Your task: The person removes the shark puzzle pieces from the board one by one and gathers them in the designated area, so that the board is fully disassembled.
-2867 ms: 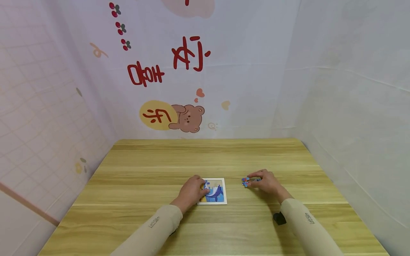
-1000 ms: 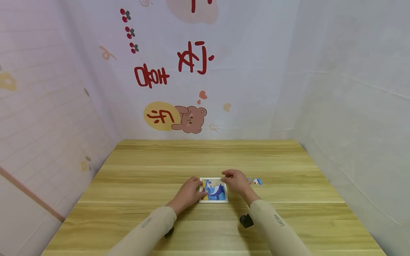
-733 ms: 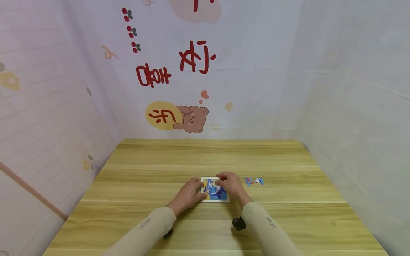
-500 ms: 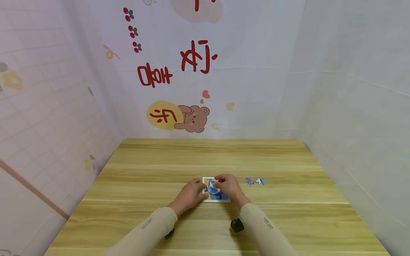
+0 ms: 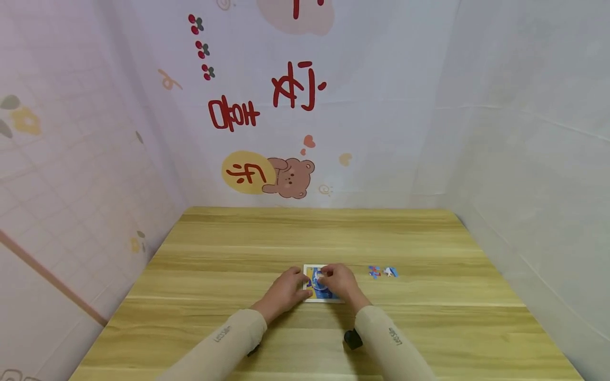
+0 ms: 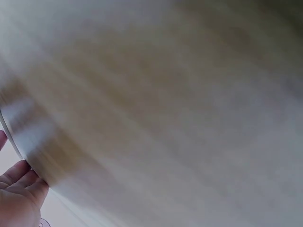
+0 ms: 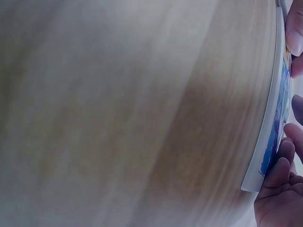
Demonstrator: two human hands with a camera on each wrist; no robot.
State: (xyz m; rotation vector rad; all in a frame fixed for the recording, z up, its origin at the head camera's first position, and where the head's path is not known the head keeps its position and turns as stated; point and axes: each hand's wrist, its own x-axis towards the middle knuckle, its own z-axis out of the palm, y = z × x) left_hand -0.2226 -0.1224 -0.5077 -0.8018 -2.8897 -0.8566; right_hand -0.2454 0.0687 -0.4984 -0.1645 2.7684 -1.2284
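A white-framed jigsaw puzzle point(image 5: 322, 294) with a blue and yellow sea picture lies flat on the table. My left hand point(image 5: 286, 290) holds the frame at its left side, thumb and fingers bent over the edge. Over the upper middle of the picture, my right hand point(image 5: 341, 281) has thumb and fingertips close together, pinching a small puzzle piece that the fingers mostly hide. Right of the frame lie a red-and-blue puzzle piece point(image 5: 374, 272) and a white-and-blue puzzle piece point(image 5: 391, 271). The right wrist view catches the frame point(image 7: 266, 137) edge-on, with fingertips over it.
The wood-grain table point(image 5: 229, 238) reaches back to a white wall cloth point(image 5: 381, 132) printed with a bear and red characters. More pale cloth hangs at both sides. A black wrist device point(image 5: 352, 339) sits under the right forearm.
My right hand has moved left from the loose pieces to the puzzle, then farther in over the picture and down. The left hand stays at the frame. The head view has shifted slightly.
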